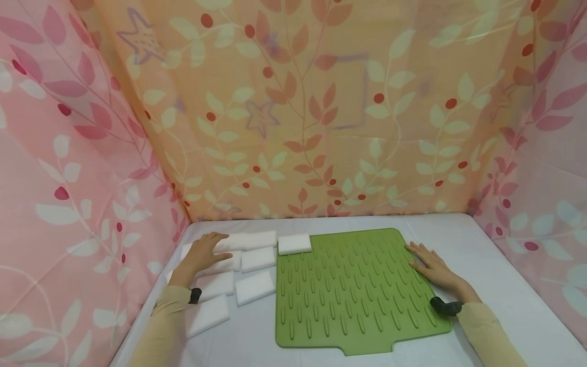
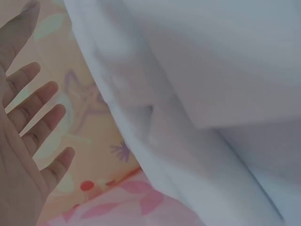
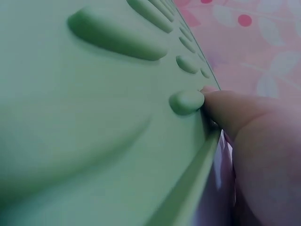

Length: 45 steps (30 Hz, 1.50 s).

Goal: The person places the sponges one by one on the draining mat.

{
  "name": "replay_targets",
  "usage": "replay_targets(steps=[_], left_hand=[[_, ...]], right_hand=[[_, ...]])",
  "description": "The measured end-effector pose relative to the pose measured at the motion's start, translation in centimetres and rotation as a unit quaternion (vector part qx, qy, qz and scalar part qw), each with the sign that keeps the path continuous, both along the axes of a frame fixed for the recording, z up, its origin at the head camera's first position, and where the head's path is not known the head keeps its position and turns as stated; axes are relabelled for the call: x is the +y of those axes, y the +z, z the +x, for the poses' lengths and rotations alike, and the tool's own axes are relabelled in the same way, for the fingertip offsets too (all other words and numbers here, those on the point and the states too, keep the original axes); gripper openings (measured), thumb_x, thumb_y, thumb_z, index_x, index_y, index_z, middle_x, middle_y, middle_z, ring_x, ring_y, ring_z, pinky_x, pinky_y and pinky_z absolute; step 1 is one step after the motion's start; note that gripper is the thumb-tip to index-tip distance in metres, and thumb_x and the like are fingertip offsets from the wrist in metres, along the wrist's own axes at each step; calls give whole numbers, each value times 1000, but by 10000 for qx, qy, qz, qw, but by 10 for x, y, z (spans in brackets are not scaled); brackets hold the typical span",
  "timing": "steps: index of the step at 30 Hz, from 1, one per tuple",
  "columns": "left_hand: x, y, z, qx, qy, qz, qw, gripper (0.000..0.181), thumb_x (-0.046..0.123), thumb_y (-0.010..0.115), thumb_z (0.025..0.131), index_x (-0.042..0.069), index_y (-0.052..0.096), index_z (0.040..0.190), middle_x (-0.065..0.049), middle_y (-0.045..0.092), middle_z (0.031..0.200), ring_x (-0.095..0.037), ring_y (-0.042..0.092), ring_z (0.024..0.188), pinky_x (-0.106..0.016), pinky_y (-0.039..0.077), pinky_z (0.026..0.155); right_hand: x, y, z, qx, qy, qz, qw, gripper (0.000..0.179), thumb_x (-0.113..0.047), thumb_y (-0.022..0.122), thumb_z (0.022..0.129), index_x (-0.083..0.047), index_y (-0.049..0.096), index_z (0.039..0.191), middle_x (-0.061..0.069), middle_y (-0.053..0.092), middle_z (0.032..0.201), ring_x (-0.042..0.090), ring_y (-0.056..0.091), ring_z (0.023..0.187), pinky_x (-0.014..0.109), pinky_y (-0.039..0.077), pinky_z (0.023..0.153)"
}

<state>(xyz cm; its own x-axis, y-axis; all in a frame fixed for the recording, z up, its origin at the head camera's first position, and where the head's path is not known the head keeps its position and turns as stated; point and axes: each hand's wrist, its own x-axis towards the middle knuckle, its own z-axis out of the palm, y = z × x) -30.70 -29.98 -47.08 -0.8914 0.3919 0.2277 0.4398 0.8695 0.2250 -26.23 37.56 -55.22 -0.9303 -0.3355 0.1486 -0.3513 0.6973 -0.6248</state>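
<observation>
A green ribbed mat point(image 1: 357, 290) lies on the white-covered table. On its far left corner rests one white sponge block point(image 1: 294, 244). Several more white sponge blocks point(image 1: 255, 287) lie in rough rows left of the mat. My left hand point(image 1: 204, 255) hovers over these blocks, fingers spread and holding nothing; the left wrist view shows its bare palm. At the mat's right edge rests my right hand point(image 1: 433, 267), its fingers extended. In the right wrist view, the thumb point(image 3: 235, 110) touches the mat's rim beside a raised rib; the other fingers are hidden there.
Floral cloth walls point(image 1: 298, 102) enclose the back and both sides of the table. The white tabletop point(image 1: 518, 306) extends right of the mat. A tab point(image 1: 368, 348) juts from the mat's near edge. Black wrist straps show on both arms.
</observation>
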Motion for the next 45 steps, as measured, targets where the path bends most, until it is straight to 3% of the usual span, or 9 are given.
replay_targets(steps=[8,25,38,45], left_hand=[[-22,-4,11,37,278,-119,9995,66,49,67,79,7,54,128,-17,54,125,-40,49,110,-62,39,83],[-56,-15,39,-212,653,-53,9976,69,50,67,79,6,52,129,-21,53,125,-45,48,110,-65,39,81],[-85,-33,47,-207,785,122,9966,67,47,69,78,2,54,125,-26,54,120,-48,49,107,-65,42,77],[-97,-40,57,-201,918,163,9954,69,47,70,76,0,55,124,-27,54,120,-49,48,107,-66,40,79]], right_hand=[[2,1,-1,-280,78,-121,9995,59,-26,49,96,-7,26,146,29,12,150,49,-1,137,62,-10,105],[2,-2,-4,59,53,58,10000,57,-24,51,95,-4,30,144,32,17,147,53,5,134,65,-6,104],[1,-2,-2,117,-3,79,9999,56,-24,50,96,-4,30,144,31,17,147,53,5,134,64,-6,104],[0,-2,-1,123,-18,141,9998,56,-25,50,95,-4,31,144,31,18,147,53,6,134,65,-5,104]])
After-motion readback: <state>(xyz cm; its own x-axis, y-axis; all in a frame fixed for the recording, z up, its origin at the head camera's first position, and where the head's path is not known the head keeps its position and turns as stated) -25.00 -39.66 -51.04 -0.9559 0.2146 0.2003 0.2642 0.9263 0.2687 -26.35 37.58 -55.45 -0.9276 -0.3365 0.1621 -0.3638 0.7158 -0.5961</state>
